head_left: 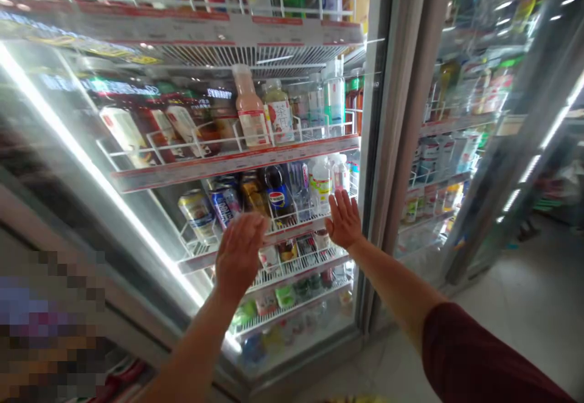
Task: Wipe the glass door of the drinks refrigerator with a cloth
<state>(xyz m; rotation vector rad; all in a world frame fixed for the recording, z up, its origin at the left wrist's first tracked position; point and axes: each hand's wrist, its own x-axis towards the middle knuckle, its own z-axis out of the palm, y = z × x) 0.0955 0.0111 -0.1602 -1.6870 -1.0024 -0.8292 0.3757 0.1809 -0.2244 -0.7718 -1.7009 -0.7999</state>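
Note:
In the head view my left hand (238, 257) is raised with its fingers stretched out and slightly blurred, holding nothing. My right hand (344, 217) is also held up with straight fingers, near the door frame (385, 166). Both hands are in front of a lit drinks fridge with reflections across its glass. Whether either palm touches the glass I cannot tell. Around the hands I see a dark Pepsi bottle (276, 191), a blue can (224, 203) and a clear bottle with a yellow-green label (320, 178) on a wire shelf.
Higher up, a pinkish bottle (250, 108) and a pale tea bottle (279, 114) stand behind a shelf strip (246, 158). A bright light strip (100, 157) slants down the left side. Another glass-fronted fridge (438, 154) stands at right, above a tiled floor (506, 287).

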